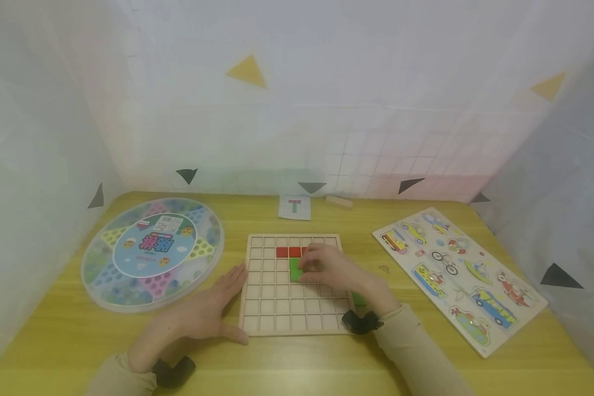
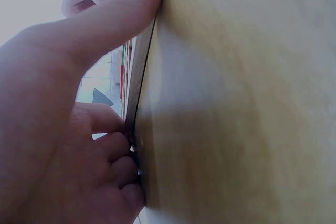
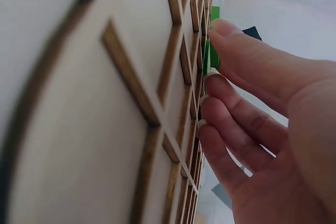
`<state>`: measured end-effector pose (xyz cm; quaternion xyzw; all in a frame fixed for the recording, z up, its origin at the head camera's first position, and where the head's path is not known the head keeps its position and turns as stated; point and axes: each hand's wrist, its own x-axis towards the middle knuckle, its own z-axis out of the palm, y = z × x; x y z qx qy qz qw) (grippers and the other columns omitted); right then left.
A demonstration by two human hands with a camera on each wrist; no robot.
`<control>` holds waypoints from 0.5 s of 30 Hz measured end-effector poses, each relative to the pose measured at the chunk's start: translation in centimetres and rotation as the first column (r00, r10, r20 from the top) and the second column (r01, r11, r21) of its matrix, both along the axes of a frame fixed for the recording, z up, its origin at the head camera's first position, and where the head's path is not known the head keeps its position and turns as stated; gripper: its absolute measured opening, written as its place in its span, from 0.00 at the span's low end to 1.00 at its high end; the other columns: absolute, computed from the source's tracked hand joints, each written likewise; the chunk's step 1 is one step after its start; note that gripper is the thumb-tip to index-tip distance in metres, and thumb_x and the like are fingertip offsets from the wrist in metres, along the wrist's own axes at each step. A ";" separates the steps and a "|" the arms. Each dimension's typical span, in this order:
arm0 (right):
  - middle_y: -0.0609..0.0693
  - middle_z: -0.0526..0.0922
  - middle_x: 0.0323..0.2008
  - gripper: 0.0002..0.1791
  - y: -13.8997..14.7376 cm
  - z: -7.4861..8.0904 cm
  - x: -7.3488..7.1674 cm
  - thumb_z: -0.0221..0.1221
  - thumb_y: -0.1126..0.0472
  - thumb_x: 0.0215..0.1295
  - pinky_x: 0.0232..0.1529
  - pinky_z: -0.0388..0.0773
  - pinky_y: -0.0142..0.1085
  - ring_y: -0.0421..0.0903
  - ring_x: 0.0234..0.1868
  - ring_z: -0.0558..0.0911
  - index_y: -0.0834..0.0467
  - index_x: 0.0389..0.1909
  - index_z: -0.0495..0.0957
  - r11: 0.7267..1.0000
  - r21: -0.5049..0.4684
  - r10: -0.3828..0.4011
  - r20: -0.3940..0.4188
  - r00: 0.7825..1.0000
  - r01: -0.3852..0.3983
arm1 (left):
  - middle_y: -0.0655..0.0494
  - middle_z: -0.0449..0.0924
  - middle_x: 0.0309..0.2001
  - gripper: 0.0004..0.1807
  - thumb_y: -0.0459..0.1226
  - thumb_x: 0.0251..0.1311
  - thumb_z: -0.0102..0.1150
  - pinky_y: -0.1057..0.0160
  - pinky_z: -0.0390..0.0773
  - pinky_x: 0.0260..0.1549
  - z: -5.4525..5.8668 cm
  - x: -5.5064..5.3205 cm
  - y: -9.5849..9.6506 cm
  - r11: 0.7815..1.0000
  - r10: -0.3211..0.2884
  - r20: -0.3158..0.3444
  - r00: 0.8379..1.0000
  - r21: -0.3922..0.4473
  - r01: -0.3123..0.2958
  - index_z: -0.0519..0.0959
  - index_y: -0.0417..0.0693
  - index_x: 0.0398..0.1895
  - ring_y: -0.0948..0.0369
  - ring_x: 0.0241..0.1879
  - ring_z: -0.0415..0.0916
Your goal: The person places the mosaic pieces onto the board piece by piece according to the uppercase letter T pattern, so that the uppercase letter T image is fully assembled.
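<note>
A wooden grid board (image 1: 268, 307) lies in front of me. In its upper part is a row of red tiles (image 1: 282, 252), partly covered by my right hand (image 1: 326, 268). That hand pinches a green tile (image 3: 214, 55) between thumb and index finger, just over the board; its other fingers are bent near the grid. Green (image 1: 295, 269) shows in the column below the middle red tile. My left hand (image 1: 205, 311) rests on the table with fingers spread, its fingertips and thumb touching the board's left edge. More green (image 1: 359, 298) shows beside the board, partly behind my right wrist.
A pattern card (image 1: 294, 207) with a red and green T lies behind the board, next to a small wooden block (image 1: 339, 202). A round game box (image 1: 153, 253) is at left. At right lies a vehicle picture puzzle board (image 1: 459, 278).
</note>
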<state>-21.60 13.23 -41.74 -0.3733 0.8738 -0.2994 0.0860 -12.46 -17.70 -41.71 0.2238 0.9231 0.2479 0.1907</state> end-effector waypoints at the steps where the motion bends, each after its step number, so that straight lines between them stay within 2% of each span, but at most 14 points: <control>1: 0.45 0.81 0.38 0.11 0.0 0.0 0.0 0.70 0.55 0.61 0.41 0.77 0.33 0.44 0.39 0.76 0.54 0.42 0.86 1.000 0.000 0.000 0.001 1.000 0.000 | 0.49 0.30 0.81 0.72 0.70 0.40 0.68 0.42 0.46 0.75 0.0 0.0 0.0 1.000 0.001 0.002 1.000 0.000 -0.001 0.41 0.47 0.81 0.45 0.79 0.33; 15: 0.45 0.80 0.38 0.10 -0.1 -0.1 0.2 0.71 0.56 0.59 0.45 0.78 0.35 0.43 0.41 0.76 0.54 0.41 0.87 1.000 -0.001 -0.019 -0.001 1.000 0.019 | 0.50 0.30 0.81 0.72 0.69 0.41 0.68 0.42 0.45 0.75 0.0 0.0 0.0 1.000 -0.001 0.006 1.000 0.002 0.001 0.41 0.46 0.81 0.46 0.80 0.32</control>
